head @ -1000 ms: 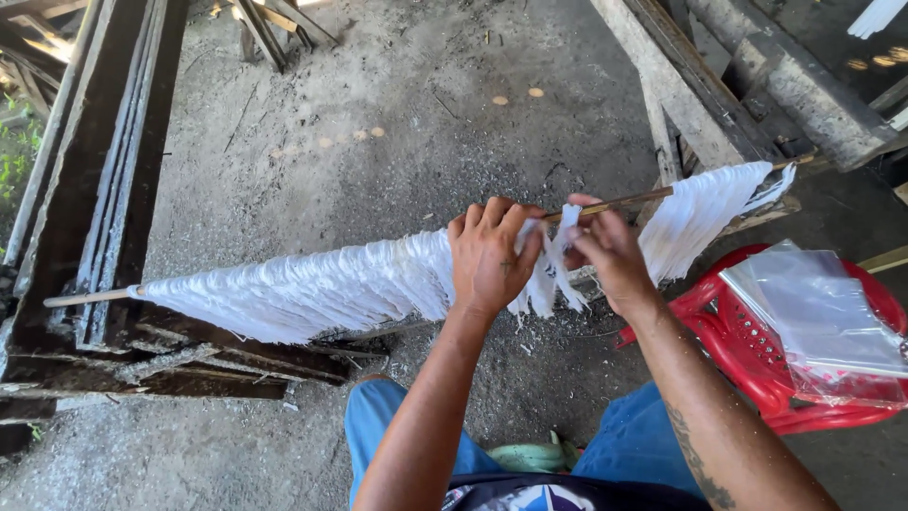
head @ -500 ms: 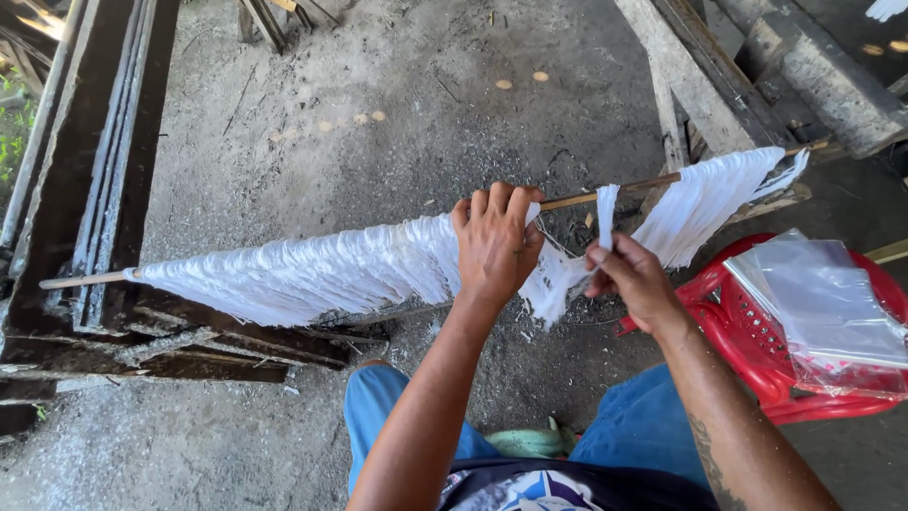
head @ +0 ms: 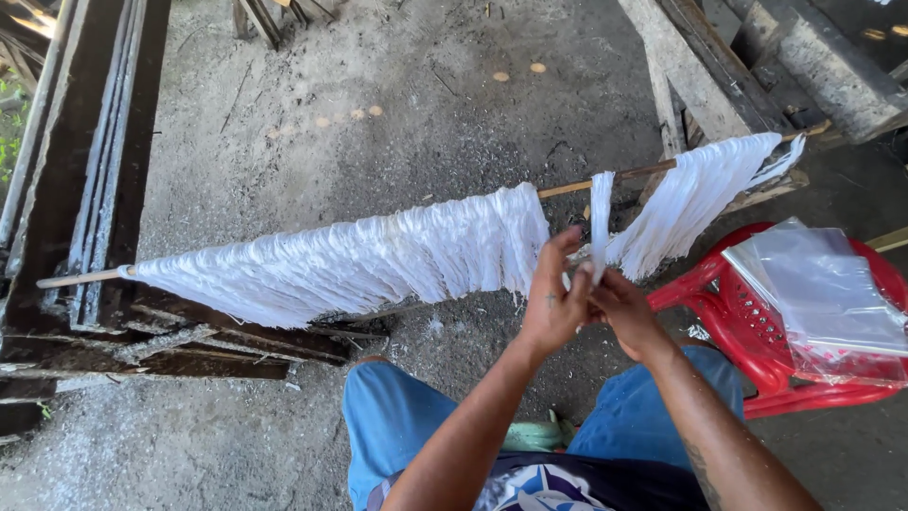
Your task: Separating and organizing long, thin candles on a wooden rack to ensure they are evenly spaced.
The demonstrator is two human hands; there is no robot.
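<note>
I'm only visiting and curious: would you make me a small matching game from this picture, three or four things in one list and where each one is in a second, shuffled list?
Things:
1. single white strip
2. red plastic chair
3. clear plastic bags
4. wooden stick

Places:
A. lying on the chair's seat
B. running across the frame, carrying the hanging strips
C. standing on the ground at right
D. hanging over the stick, lower end between both hands

Pairs: 1-D, 2-C, 3-A, 4-B

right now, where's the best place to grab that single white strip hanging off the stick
Probably low down, from your own side. The single white strip drapes over the stick alone in a gap between bunches, and its loose lower end already sits between both hands.
</note>
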